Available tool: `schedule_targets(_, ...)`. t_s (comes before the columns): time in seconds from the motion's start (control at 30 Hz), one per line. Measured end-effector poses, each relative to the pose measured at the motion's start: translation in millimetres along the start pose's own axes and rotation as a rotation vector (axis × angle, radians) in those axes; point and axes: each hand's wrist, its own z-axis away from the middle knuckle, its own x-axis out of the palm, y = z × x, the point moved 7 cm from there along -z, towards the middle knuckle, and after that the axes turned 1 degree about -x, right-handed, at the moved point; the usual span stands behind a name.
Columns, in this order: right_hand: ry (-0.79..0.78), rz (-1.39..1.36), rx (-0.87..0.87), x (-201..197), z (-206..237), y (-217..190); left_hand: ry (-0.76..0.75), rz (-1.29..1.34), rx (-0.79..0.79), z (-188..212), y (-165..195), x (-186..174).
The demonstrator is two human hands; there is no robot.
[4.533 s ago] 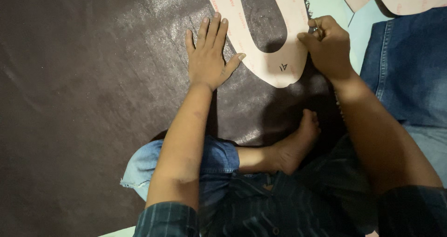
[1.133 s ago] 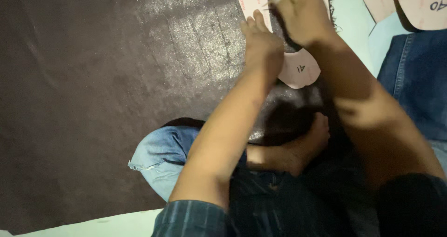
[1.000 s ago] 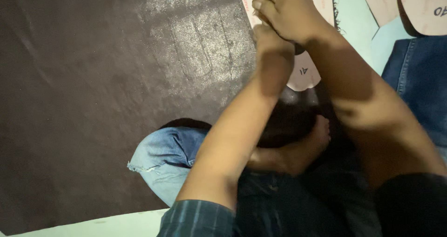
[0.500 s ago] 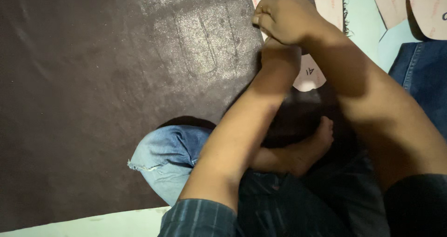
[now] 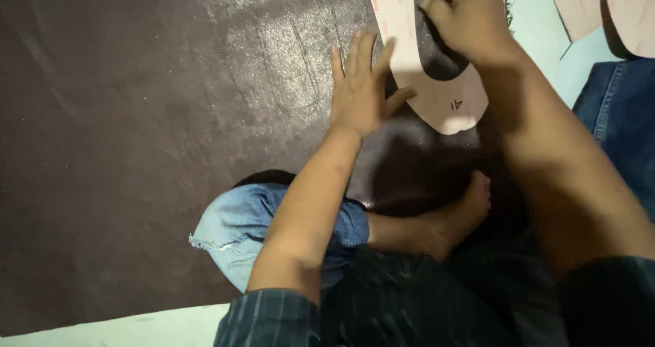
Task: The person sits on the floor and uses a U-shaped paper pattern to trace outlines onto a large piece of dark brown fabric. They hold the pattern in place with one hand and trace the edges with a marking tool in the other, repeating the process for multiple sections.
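Dark brown leather sheet [image 5: 136, 115] covers pale floor; you sit on it, bare foot [image 5: 457, 217] tucked in. Pinkish U-shaped cardboard pattern [image 5: 443, 105] lies flat on leather near top edge. Your left hand [image 5: 358, 91] flat, fingers spread, thumb touching pattern's left arm. Your right hand [image 5: 467, 19] bears on pattern's upper part; finger state there cannot tell. More pink patterns [image 5: 614, 9] top right.
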Motion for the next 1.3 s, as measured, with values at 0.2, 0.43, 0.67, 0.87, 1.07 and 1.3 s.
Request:
schedule_targets(0.2, -0.049, 0.046, 0.149, 32, -17, 43, 0.052, -0.058, 0.014, 1, -4, 8)
schedule_targets(0.43, -0.060, 0.077, 0.095, 35, -21, 44, -0.003, -0.111, 0.005, -4, -4, 15)
schedule_targets(0.67, -0.158, 0.173, 0.180, 41, -24, 56, 0.008, -0.105, 0.015, -3, -5, 14)
schedule_targets(0.87, -0.140, 0.164, 0.153, 41, -22, 57, 0.050, -0.072, 0.031, -1, -5, 13)
schedule_targets(1.07, -0.140, 0.167, 0.167, 41, -24, 58, 0.050, -0.059, 0.031, 0, -7, 13)
schedule_targets(1.3, -0.156, 0.197, 0.121, 41, -27, 52, 0.016, -0.040, 0.028, -1, -6, 10)
